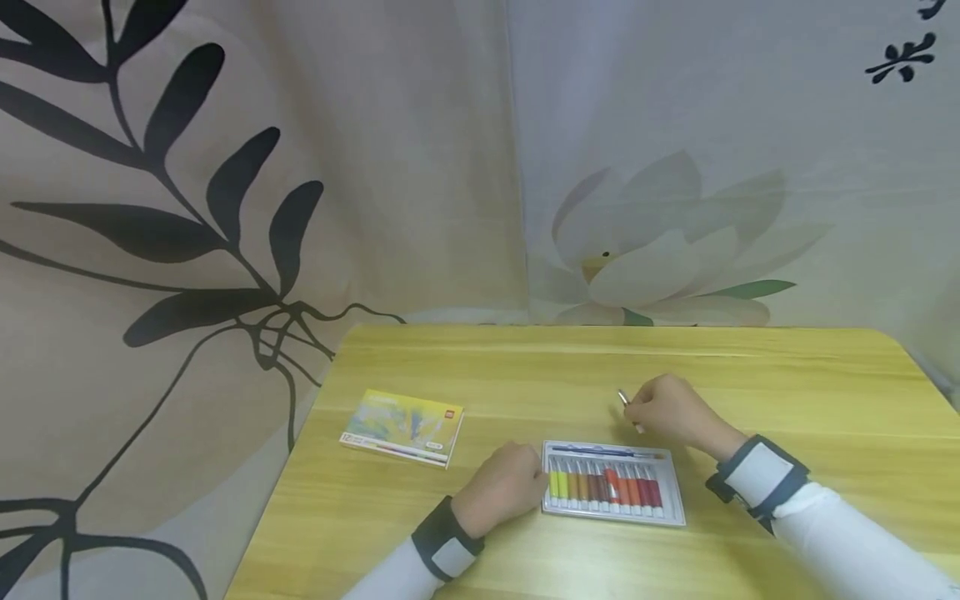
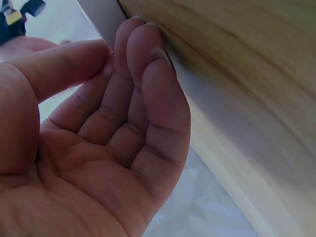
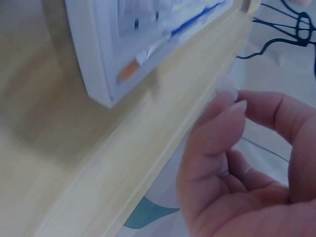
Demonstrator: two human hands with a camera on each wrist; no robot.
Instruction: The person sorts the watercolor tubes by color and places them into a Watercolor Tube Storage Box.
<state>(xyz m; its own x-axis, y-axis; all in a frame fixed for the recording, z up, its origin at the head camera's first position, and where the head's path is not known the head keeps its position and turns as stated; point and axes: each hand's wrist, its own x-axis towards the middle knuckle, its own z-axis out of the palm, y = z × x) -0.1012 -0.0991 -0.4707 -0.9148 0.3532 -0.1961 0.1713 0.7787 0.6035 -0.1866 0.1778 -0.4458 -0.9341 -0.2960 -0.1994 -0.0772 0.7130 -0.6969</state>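
Observation:
A white tray lies on the table, with a row of paint tubes in yellow, brown and red. One bright red tube sits askew over the row, and a blue-handled paintbrush lies along the tray's far side. My left hand holds the tray's left edge, thumb and fingertips close together at the rim in the left wrist view. Beyond the tray's far right corner, my right hand pinches a small paint tube; its silver end and white end stick out, and the middle is hidden by the fingers.
A yellow paint box lies flat on the wooden table, left of the tray. Behind the table's far edge hangs a pale curtain printed with dark leaves and a lotus. Both wrists wear dark straps.

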